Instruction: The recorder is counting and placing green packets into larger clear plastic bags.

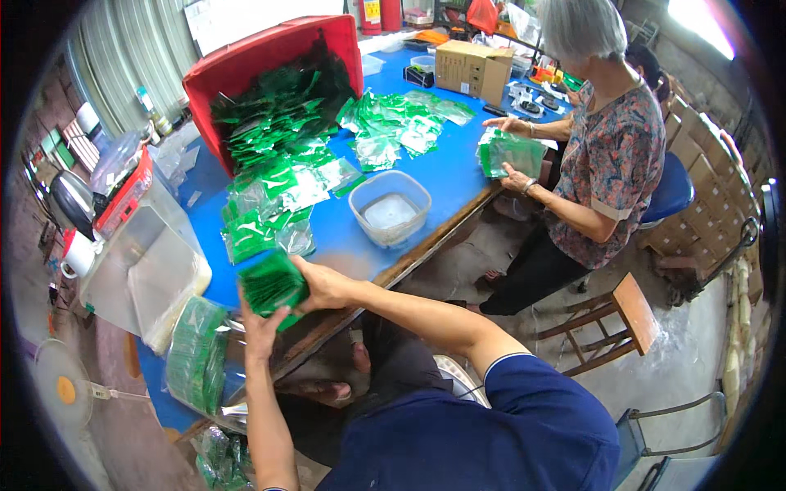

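Both my hands hold a thick stack of green plastic packets (272, 284) over the near edge of the blue table. My left hand (263, 334) grips it from below, fingers closed on its lower side. From the right, my right hand (324, 287) clasps the stack's side. Just beyond lie loose green and clear packets (250, 233), spilling out of a tipped red bin (274, 49). A clear bag packed with green packets (196, 352) sits beside my left forearm. To the right of the spill stands a clear square tub (390, 209).
Across the table corner, a co-worker (606, 155) holds another bundle of green packets (514, 154). A large clear plastic box (147, 266) stands at the left. A cardboard box (473, 69) is at the back. A wooden stool (634, 315) lies tipped on the floor.
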`<state>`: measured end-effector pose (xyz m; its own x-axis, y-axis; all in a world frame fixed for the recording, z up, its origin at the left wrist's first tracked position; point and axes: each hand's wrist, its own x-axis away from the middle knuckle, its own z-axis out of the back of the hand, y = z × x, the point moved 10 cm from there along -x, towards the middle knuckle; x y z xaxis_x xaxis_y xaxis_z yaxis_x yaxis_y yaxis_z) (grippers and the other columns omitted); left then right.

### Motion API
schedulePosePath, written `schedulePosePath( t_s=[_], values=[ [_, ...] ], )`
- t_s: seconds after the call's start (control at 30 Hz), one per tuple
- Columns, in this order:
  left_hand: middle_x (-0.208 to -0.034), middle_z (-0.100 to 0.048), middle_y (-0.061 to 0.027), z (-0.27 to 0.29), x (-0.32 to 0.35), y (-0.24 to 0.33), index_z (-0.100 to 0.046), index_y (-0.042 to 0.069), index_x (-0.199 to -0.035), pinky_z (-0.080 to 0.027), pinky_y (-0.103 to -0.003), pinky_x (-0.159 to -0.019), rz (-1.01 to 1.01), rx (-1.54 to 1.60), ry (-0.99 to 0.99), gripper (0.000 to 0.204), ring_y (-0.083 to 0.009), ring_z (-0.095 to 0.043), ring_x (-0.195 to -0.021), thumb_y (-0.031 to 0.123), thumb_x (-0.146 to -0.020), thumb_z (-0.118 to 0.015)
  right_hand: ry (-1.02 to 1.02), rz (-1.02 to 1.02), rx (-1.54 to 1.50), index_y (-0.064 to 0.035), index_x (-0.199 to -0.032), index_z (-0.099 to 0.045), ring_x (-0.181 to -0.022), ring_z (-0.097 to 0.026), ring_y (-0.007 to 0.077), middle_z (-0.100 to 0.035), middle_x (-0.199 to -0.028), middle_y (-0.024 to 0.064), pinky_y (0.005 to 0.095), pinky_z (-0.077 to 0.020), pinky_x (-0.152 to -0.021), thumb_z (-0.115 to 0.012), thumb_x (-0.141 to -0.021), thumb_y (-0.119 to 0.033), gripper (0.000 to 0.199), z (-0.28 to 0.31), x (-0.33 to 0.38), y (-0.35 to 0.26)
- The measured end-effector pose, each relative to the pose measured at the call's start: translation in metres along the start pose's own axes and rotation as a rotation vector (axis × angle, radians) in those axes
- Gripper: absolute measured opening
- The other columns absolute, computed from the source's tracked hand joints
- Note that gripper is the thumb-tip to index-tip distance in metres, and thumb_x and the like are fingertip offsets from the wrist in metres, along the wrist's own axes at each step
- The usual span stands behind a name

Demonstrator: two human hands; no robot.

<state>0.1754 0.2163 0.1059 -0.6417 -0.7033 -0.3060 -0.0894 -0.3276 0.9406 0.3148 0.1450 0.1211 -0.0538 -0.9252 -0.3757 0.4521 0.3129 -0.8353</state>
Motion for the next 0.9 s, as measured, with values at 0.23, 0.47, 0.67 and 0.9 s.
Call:
schedulePosePath(
  t_s=[0.23, 0.47, 0.67, 0.9],
  values=[
    [-0.140, -0.049, -0.0087, -0.021, 0.011, 0.020, -0.024, 0.008, -0.155, -0.043, -0.039, -0.107, 0.131, 0.307, -0.044, 0.104, -0.0236, -0.052, -0.126, -0.002, -0.070, -0.084, -0.066, -0.138, -0.021, -0.0004, -0.145, -0.026, -0.121, -0.054, 0.0448, -0.058, -0.122, 0.0289, 0.0475, -0.0444, -0.100, -0.089, -0.068, -0.027, 0.103, -0.005, 0.013, 0.001],
    [-0.143, -0.048, -0.0104, -0.021, 0.014, -0.011, -0.018, 0.008, -0.157, -0.042, -0.041, -0.110, 0.037, 0.148, -0.052, 0.111, -0.0247, -0.052, -0.128, 0.002, -0.070, -0.086, -0.112, -0.096, -0.008, -0.0019, -0.149, -0.022, -0.128, -0.050, 0.0415, -0.048, -0.136, 0.0288, 0.0441, -0.0442, -0.104, -0.089, -0.067, -0.025, 0.108, -0.016, 0.019, 0.012],
    [-0.148, -0.036, -0.0190, -0.016, 0.000, -0.041, -0.011, 0.002, -0.157, -0.036, -0.040, -0.113, -0.061, -0.389, -0.135, 0.121, -0.0295, -0.042, -0.135, 0.016, -0.068, -0.092, -0.079, -0.036, 0.153, -0.0001, -0.148, -0.028, -0.128, -0.050, 0.0390, -0.049, -0.137, 0.0255, 0.0435, -0.0420, -0.108, -0.093, -0.060, -0.028, 0.113, 0.013, 0.014, 0.008],
    [-0.141, -0.039, -0.0129, -0.029, 0.006, -0.028, -0.032, 0.004, -0.146, -0.038, -0.039, -0.111, 0.082, 0.128, -0.067, 0.096, -0.0251, -0.044, -0.130, 0.015, -0.070, -0.091, -0.092, -0.051, 0.124, 0.0005, -0.141, -0.035, -0.122, -0.055, 0.0426, -0.056, -0.130, 0.0253, 0.0467, -0.0435, -0.105, -0.093, -0.059, -0.022, 0.103, 0.004, 0.011, 0.020]
  ],
)
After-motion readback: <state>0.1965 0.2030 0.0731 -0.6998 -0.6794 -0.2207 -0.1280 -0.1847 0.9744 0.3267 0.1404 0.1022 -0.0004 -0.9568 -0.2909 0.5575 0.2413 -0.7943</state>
